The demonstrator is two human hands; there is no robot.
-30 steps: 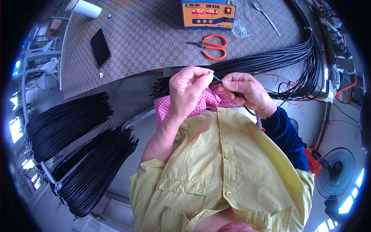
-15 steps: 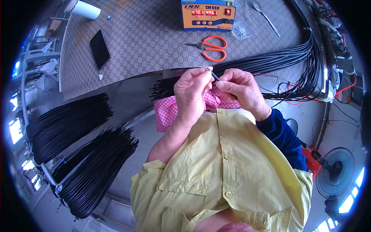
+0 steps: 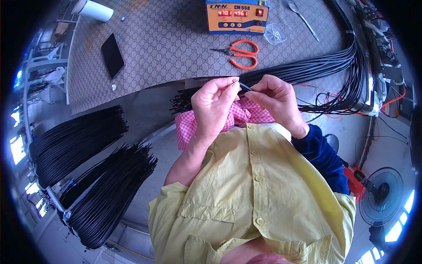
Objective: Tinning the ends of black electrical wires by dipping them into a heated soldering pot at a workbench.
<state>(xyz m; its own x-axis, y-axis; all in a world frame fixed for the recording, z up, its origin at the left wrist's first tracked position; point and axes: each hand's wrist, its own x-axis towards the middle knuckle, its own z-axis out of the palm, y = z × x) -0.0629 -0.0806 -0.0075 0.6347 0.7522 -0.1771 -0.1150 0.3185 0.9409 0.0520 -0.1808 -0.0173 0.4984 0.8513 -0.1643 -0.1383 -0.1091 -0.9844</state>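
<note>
We pinch one thin black cable (image 3: pixel 244 86) end between left hand (image 3: pixel 214 105) and right hand (image 3: pixel 276 100), both grips clamped, above the worktop (image 3: pixel 167 48) edge; next likely needs steady fingertip alignment.

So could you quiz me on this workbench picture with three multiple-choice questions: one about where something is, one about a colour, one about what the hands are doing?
1. Where do the scissors lie?
A. Just in front of the orange box with red digits
B. On the floor by the fan
C. On the phone

2. What colour are the scissor handles?
A. Blue
B. Orange
C. Green

3. What are the hands doing?
A. Resting flat on the table
B. Left hand and right hand pinch one thin black wire between them
C. Gripping the scissors

Answers: 1 A, they lie on the patterned mat below the box. 2 B, both loops are orange. 3 B, the fingertips meet on the wire.
</note>
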